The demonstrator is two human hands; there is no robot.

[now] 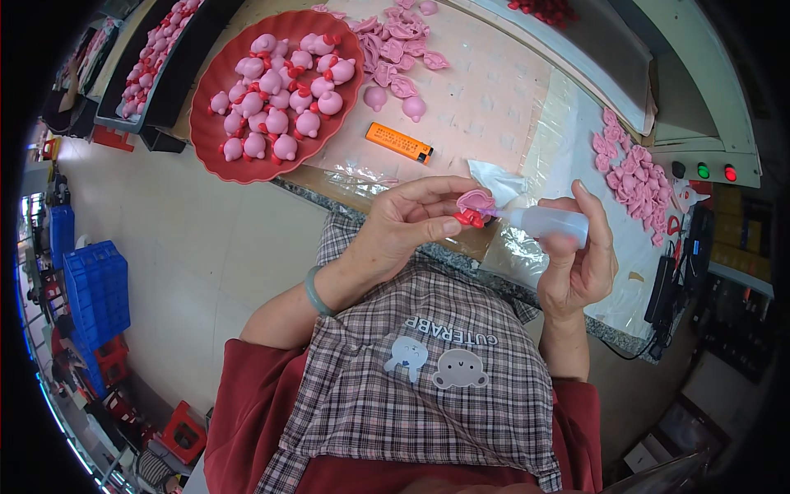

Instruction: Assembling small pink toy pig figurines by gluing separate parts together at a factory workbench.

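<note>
Between thumb and fingers, my left hand [393,221] grips a small pink and red plastic piece [475,202], pink shell on top and red part below. My right hand [586,262] is closed around a translucent squeeze bottle [550,224], tipped sideways with its thin nozzle touching or very near the pink shell. A crumpled white tissue [495,179] lies just behind the piece. Farther back on the work surface rests an orange lighter [399,142]. At the left, a red scalloped tray [216,156] holds many round pink figures with red parts.
Loose pink shells [395,41] are heaped at the back, with two pink balls near them. Another pile of pink parts [634,177] lies at the right, beside a machine panel [714,169] with lit green and red buttons. A black bin [170,70] stands far left, above the floor.
</note>
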